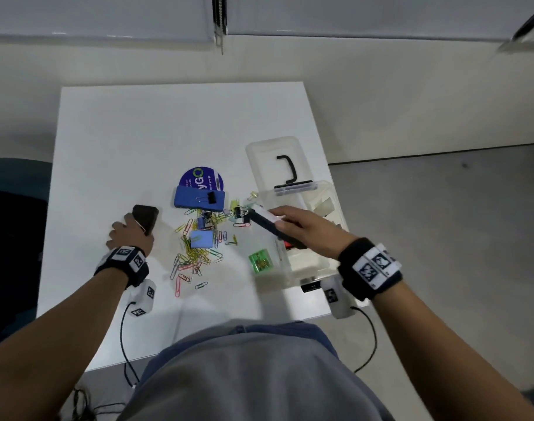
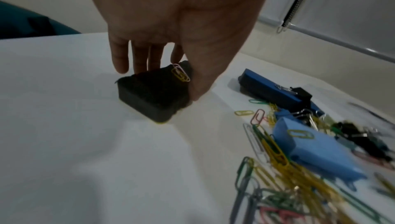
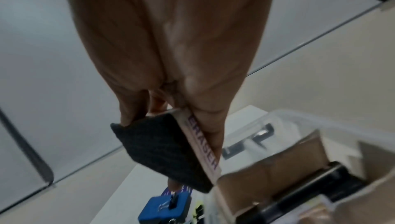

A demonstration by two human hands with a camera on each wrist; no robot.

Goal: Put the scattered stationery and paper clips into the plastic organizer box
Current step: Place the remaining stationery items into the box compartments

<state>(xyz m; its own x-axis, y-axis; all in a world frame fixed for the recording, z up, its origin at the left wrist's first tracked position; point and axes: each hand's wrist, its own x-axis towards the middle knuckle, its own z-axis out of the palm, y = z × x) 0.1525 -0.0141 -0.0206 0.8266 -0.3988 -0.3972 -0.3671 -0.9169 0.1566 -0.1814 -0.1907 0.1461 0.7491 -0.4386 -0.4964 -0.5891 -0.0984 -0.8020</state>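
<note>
My left hand (image 1: 128,230) grips a black felt eraser block (image 1: 145,218) resting on the white table at the left; two paper clips (image 2: 180,74) cling to its top face (image 2: 153,92). My right hand (image 1: 290,223) holds a second eraser (image 1: 265,221), black felt with a white back printed ERASER (image 3: 169,153), tilted in the air over the left rim of the clear plastic organizer box (image 1: 285,270). Between the hands lies a pile of coloured paper clips (image 1: 192,256), with a blue sticky pad (image 1: 202,239), a blue eraser (image 1: 198,199) carrying a binder clip, and more binder clips (image 1: 239,211).
The box's clear lid (image 1: 274,159) with a black handle lies open behind it, near the table's right edge. A small green case (image 1: 261,261) sits just left of the box. A round purple disc (image 1: 201,177) lies behind the blue eraser. Cardboard dividers (image 3: 278,168) stand inside the box.
</note>
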